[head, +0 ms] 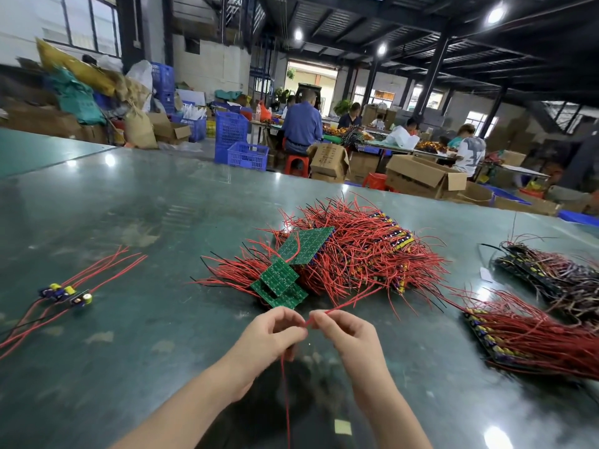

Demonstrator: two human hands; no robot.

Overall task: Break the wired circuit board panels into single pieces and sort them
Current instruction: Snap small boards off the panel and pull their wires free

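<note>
**Two hands pinch red wires over the green desk**

The left hand and the right hand are close together, just above the dark green desk. The left hand's fingers are curled and pinch a thin red wire that hangs straight down. The right hand's fingers are curled too, and they pinch the end of another red wire that runs up and to the right, toward the big pile. The fingertips of both hands almost meet. You cannot see if a little board is hidden inside the hands.

Just behind the hands lies the big pile of wired boards, a bushy heap of red wires. Flat green board panels rest on its left side, tilted and overlapping.

Far to the left, a few small single pieces with yellow and blue parts lie side by side, with long red wires spreading out from them.

To the right sits another stack of panels with red wires. Behind it is a darker stack.

Past the desk, people sit working among blue crates and cardboard boxes.
</note>
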